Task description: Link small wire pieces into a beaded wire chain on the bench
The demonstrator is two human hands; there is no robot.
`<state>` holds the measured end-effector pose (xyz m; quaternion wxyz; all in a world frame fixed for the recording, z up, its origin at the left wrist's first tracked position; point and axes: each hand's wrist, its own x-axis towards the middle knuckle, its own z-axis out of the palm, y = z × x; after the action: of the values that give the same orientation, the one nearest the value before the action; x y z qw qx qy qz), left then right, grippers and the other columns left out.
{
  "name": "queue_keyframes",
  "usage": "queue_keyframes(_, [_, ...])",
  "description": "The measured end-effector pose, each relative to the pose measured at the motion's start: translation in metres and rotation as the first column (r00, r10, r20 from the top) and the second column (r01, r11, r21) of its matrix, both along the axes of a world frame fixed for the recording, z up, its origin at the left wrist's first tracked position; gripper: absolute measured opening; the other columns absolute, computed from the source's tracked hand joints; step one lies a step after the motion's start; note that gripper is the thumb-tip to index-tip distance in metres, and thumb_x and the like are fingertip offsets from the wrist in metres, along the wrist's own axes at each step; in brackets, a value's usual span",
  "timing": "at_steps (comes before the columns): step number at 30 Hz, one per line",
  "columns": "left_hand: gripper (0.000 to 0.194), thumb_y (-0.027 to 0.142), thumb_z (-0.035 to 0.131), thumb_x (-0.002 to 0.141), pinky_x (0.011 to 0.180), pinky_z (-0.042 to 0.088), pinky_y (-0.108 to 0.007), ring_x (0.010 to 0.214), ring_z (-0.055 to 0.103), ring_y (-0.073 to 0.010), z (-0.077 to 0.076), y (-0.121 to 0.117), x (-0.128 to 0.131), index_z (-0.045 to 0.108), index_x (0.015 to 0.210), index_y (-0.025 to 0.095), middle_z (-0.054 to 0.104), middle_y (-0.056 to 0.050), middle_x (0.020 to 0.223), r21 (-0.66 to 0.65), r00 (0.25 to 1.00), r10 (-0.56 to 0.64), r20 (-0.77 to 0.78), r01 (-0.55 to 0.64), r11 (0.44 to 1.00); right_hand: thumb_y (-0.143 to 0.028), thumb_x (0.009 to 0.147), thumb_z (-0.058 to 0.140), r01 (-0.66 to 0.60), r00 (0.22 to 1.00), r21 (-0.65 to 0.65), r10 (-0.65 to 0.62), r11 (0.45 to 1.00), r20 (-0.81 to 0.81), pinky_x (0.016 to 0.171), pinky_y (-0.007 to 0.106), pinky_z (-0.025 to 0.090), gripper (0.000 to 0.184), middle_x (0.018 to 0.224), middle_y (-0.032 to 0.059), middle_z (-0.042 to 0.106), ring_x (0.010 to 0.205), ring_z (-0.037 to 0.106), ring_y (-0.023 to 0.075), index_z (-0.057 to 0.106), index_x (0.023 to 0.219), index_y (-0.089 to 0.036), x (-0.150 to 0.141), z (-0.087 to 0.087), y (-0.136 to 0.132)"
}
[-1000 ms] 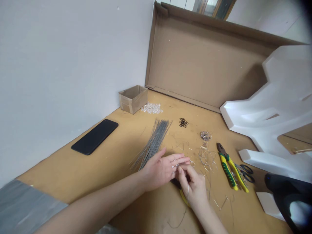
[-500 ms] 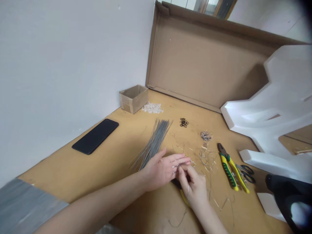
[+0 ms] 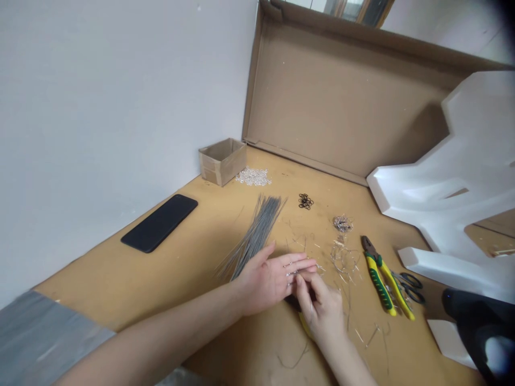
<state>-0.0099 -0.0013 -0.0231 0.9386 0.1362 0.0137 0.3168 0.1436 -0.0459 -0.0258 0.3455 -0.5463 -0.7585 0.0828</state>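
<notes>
Tiny, shiny silver pieces (image 3: 288,274) — too small to make out — lay scattered across the upturned fingers of the left hand (image 3: 265,283).

Here's the wire bundle (image 3: 257,230) just beyond the left hand (image 3: 263,284), phone (image 3: 160,222) off left on the surface (image 3: 161,279)! Pliers (image 3: 376,281) sit right, scissors (image 3: 403,282) beside them.

Left hand (image 3: 267,279) at near end of grey wire bundle (image 3: 257,230), palm up, tiny shiny pieces (image 3: 288,274) on fingers. Right hand (image 3: 325,308) right of bundle, fingertips against left fingers, grip unclear. Phone (image 3: 160,222) left of bundle; small cardboard box (image 3: 230,168) behind-left; black rings (image 3: 305,202) behind-right; pliers (image 3: 377,281) right.
</notes>
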Motion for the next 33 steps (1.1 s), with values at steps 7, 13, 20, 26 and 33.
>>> queue_keyframes(7, [0.068, 0.051, 0.027, 0.086, 0.107, 0.011, -0.037, 0.134, 0.017, -0.0267, -0.0006, 0.0001, 0.0001, 0.032, 0.131, 0.000, 0.027, -0.020, 0.142, 0.004, 1.000, 0.003, 0.000, -0.003, 1.000, -0.025, 0.087, 0.044, 0.004, 0.999, -0.021, -0.003, 1.000, 0.032, 0.050, 0.021, 0.036, 0.018, 0.056, -0.0002, 0.058, 0.046, 0.052, 0.0109, 0.057, 0.077, -0.018, 0.0015, -0.0025, 0.0002])
queue_keyframes(13, [0.068, 0.051, 0.025, 0.087, 0.107, 0.011, -0.037, 0.133, 0.020, -0.0262, 0.0002, -0.0003, 0.0002, 0.032, 0.131, 0.000, 0.028, -0.020, 0.141, 0.018, 1.000, 0.008, -0.017, -0.008, 1.000, -0.025, 0.086, 0.043, -0.002, 0.997, -0.002, 0.002, 1.000, 0.082, 0.048, 0.021, 0.034, 0.021, 0.055, -0.0001, 0.057, 0.044, 0.050, 0.0104, 0.057, 0.073, -0.017, 0.0004, -0.0023, 0.0011])
queue_keyframes(20, [0.069, 0.052, 0.027, 0.086, 0.107, 0.011, -0.039, 0.132, 0.022, -0.0282, -0.0008, -0.0011, 0.0020, 0.033, 0.130, 0.000, 0.029, -0.020, 0.141, 0.009, 0.999, 0.004, -0.041, -0.003, 1.000, -0.033, 0.087, 0.043, -0.020, 0.983, -0.262, -0.028, 0.965, -0.180, 0.047, 0.019, 0.034, 0.026, 0.053, -0.0020, 0.054, 0.045, 0.046, 0.0098, 0.057, 0.073, -0.017, 0.0021, -0.0012, 0.0032])
queue_keyframes(26, [0.069, 0.052, 0.028, 0.085, 0.107, 0.011, -0.039, 0.132, 0.020, -0.0278, -0.0004, -0.0008, 0.0032, 0.033, 0.130, 0.000, 0.028, -0.020, 0.141, -0.024, 0.999, 0.002, -0.035, -0.003, 1.000, -0.039, 0.084, 0.046, -0.075, 0.938, -0.365, -0.059, 0.928, -0.342, 0.044, 0.020, 0.028, 0.031, 0.047, -0.0057, 0.040, 0.044, 0.034, 0.0087, 0.055, 0.064, -0.016, 0.0023, 0.0020, 0.0057])
queue_keyframes(33, [0.070, 0.053, 0.030, 0.084, 0.107, 0.011, -0.036, 0.133, 0.020, -0.0272, -0.0018, 0.0005, 0.0031, 0.033, 0.130, 0.000, 0.027, -0.021, 0.142, -0.051, 0.999, 0.004, -0.032, -0.005, 0.999, -0.044, 0.081, 0.050, -0.173, 0.836, -0.412, -0.088, 0.895, -0.541, 0.042, 0.020, 0.027, 0.032, 0.047, -0.0052, 0.045, 0.042, 0.036, 0.0081, 0.056, 0.066, -0.016, -0.0012, 0.0022, 0.0053])
